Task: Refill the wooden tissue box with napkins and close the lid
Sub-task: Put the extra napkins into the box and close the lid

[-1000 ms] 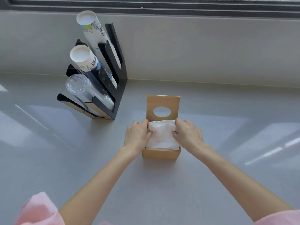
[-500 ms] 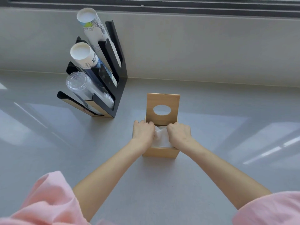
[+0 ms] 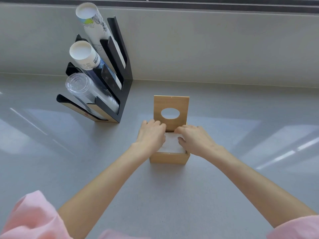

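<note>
A wooden tissue box (image 3: 168, 158) stands on the grey counter in the middle of the view. Its lid (image 3: 170, 104), with an oval hole, stands upright at the box's far side. White napkins (image 3: 171, 144) lie inside the box, level with its rim. My left hand (image 3: 151, 135) rests on the napkins' left side, fingers bent down over them. My right hand (image 3: 195, 138) rests on their right side, fingers curled onto the stack. The far part of the napkins is hidden under my fingers.
A black cup holder rack (image 3: 119, 94) stands to the back left, holding two tubes of paper cups (image 3: 86, 56) and a stack of clear plastic cups (image 3: 82, 88). A grey wall (image 3: 224, 49) runs along the counter's far edge. Pink sleeves show at the bottom corners.
The napkins, bulging above the box a second ago, now sit lower inside it. Both hands have moved inward and toward the lid, pressing on top of the stack.
</note>
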A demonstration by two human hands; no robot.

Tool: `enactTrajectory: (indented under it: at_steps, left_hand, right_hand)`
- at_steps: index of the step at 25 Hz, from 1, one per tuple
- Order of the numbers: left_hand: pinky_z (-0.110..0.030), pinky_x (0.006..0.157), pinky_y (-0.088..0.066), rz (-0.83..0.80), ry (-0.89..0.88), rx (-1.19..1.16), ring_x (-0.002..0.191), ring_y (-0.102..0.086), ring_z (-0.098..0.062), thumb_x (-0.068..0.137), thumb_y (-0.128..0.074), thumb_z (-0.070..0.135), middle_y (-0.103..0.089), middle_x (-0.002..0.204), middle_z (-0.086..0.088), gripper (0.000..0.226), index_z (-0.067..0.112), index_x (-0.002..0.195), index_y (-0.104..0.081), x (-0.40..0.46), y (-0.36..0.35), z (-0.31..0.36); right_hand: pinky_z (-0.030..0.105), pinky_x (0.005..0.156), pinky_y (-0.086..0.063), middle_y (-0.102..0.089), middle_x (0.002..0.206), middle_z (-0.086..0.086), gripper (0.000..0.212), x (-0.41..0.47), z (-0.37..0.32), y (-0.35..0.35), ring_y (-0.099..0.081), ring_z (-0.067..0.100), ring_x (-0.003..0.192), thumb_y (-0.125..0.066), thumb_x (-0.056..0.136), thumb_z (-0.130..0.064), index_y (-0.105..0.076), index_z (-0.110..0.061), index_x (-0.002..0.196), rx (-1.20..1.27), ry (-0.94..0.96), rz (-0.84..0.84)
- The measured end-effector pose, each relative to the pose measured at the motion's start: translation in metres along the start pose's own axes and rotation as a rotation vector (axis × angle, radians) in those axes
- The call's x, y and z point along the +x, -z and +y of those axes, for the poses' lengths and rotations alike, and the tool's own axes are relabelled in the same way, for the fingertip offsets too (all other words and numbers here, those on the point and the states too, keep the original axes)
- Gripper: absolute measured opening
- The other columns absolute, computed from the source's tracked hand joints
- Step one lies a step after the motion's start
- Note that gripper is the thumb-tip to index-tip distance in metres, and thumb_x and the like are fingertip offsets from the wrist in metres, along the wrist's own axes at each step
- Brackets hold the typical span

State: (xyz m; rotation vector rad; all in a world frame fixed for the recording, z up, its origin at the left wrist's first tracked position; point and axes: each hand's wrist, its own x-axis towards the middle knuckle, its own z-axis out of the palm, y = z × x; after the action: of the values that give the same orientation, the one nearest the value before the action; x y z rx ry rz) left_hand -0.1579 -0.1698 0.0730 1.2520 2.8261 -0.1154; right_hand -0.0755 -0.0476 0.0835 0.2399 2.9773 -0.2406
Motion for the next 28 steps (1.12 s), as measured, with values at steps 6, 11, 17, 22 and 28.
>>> enactTrajectory:
  at_steps: [6,11,17,22,28]
  left_hand:
    - [-0.035,0.099,-0.027,-0.29,-0.195,0.123,0.099,-0.058,-0.028,0.087,-0.046,0.012,-0.069,0.101,-0.013,0.021,0.006,0.1,-0.062,0.008,-0.015,0.007]
    - [-0.038,0.105,-0.023,-0.384,-0.241,0.21,0.1,-0.057,-0.028,0.091,-0.043,0.013,-0.068,0.103,-0.013,0.023,0.005,0.101,-0.062,0.016,-0.017,0.008]
    - [-0.032,0.105,-0.026,-0.302,-0.238,0.152,0.104,-0.056,-0.027,0.093,-0.037,0.014,-0.067,0.107,-0.012,0.028,0.007,0.106,-0.06,0.008,-0.019,0.003]
    - [-0.036,0.116,-0.011,-0.294,-0.222,0.148,0.1,-0.059,-0.03,0.093,-0.029,0.009,-0.069,0.102,-0.015,0.033,0.004,0.1,-0.061,0.001,-0.019,0.002]
    - [-0.032,0.103,-0.029,-0.142,-0.22,-0.133,0.106,-0.056,-0.028,0.094,-0.032,0.016,-0.067,0.11,-0.009,0.035,0.014,0.122,-0.054,-0.006,-0.009,-0.004]
  right_hand:
    - [0.036,0.084,-0.029,-0.061,0.119,0.007,0.035,0.015,-0.003,-0.025,-0.045,0.024,0.115,-0.036,0.091,-0.002,-0.06,-0.012,0.115,-0.202,0.028,-0.318]
    - [0.036,0.09,-0.035,-0.058,0.12,0.012,0.039,0.025,-0.004,-0.022,-0.045,0.026,0.117,-0.035,0.09,-0.002,-0.057,-0.012,0.12,-0.218,-0.01,-0.426]
    - [0.037,0.089,-0.044,-0.053,0.131,0.01,0.043,0.019,-0.006,-0.019,-0.047,0.028,0.121,-0.034,0.092,-0.005,-0.048,-0.017,0.131,-0.068,-0.017,-0.362]
    - [0.034,0.086,-0.04,-0.06,0.122,0.012,0.04,0.016,-0.008,-0.022,-0.055,0.03,0.111,-0.034,0.091,-0.004,-0.054,-0.015,0.124,-0.175,-0.005,-0.384]
    - [0.035,0.082,-0.043,-0.065,0.116,0.007,0.037,0.004,-0.007,-0.003,-0.055,0.029,0.108,-0.034,0.093,-0.012,-0.057,-0.021,0.121,0.108,-0.017,-0.134]
